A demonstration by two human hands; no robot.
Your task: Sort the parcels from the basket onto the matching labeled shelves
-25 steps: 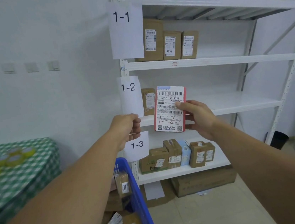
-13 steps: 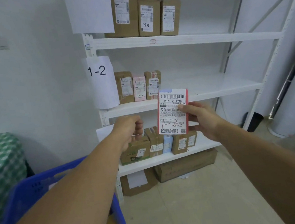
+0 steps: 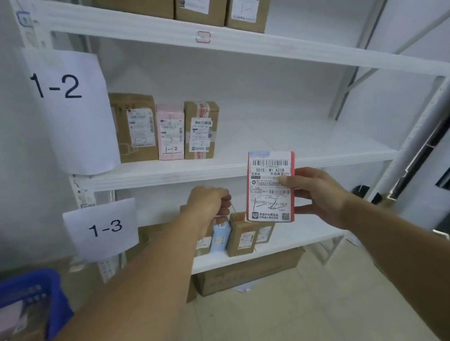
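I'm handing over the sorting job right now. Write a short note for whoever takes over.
Right hand: holds the red-edged parcel upright in front of the shelves; its handwritten mark looks like 1-2.
Left hand: fingers curled; unclear whether it holds anything.
Done: three parcels stand on the 1-2 shelf; others are on the 1-3 shelf.
Left: probably set the held parcel on the 1-2 shelf, then go on with the blue basket, which has more inside.

Upright red-edged parcel point(image 3: 271, 187), handwritten mark seemingly 1-2, before 1-2 shelf point(image 3: 308, 140)
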